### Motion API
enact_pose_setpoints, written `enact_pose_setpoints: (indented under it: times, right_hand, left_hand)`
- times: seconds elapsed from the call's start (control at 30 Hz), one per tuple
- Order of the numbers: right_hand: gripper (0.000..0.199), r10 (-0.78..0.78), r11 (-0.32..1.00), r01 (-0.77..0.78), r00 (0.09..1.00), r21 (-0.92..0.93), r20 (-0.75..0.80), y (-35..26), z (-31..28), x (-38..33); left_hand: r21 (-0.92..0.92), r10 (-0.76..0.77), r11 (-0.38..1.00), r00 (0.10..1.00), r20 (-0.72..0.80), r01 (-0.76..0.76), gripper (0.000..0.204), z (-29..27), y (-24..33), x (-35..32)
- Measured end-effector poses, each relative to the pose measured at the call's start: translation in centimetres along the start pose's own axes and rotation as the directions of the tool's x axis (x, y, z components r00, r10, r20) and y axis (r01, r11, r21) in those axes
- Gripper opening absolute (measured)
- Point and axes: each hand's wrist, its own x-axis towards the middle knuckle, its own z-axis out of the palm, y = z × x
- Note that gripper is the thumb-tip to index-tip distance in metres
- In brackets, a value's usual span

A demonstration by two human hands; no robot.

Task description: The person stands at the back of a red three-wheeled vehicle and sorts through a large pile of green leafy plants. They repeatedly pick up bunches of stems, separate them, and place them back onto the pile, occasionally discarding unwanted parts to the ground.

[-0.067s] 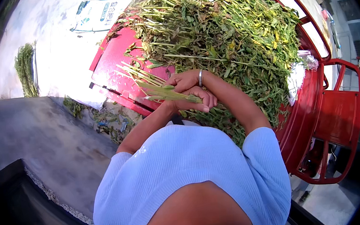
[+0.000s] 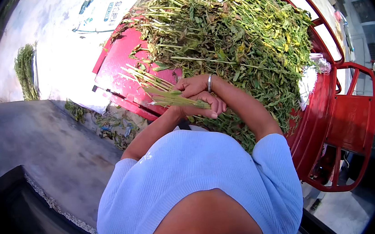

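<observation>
Stems (image 2: 162, 90) sit gathered into one small bunch in your hands, just over the near edge of the red cart bed (image 2: 120, 62). Your left hand (image 2: 204, 106) is closed around the bunch's lower end, and your right hand (image 2: 195, 85), the one with the ring, lies curled over it; its grip seems closed on the same stems, though the fingers are partly hidden. One bunch is formed, while the big heap of greens (image 2: 228, 30) on the cart looks unsorted, so most of the work remains.
</observation>
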Motion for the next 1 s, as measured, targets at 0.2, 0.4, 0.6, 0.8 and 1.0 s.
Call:
enact_pose_setpoints:
  times: [0.2, 0.4, 0.6, 0.8, 1.0]
  right_hand:
    - [0.013, -0.052, 0.928, -0.208, 0.749, -0.309, -0.66, -0.6, -0.1, -10.0]
    - [0.014, 0.311, 0.898, -0.347, 0.062, 0.272, -0.948, 4.3, 12.9, -33.2]
    - [0.031, 0.358, 0.211, -0.972, -0.018, 0.1, -0.934, 10.8, 21.7, -40.0]
    - [0.036, -0.191, 0.43, -0.899, 0.002, -0.086, -0.982, 10.5, 1.3, -26.9]
    - [0.031, 0.02, -0.011, -0.999, 0.051, -0.051, -0.998, 13.0, -10.1, -22.2]
  left_hand:
    - [-0.168, -0.024, 0.985, 0.954, -0.3, -0.028, 0.026, -1.3, -1.5, -2.9]
    - [-0.476, -0.208, 0.807, 0.587, -0.782, -0.349, 0.031, -5.5, -4.1, -6.4]
    - [-0.539, -0.352, 0.751, 0.46, -0.815, -0.382, 0.033, -7.8, -6.1, -7.5]
    - [-0.532, -0.41, 0.777, 0.371, -0.833, -0.337, 0.028, -8.0, -4.9, -6.8]
    - [-0.541, -0.446, 0.785, 0.331, -0.831, -0.301, 0.02, -8.1, -5.0, -7.2]
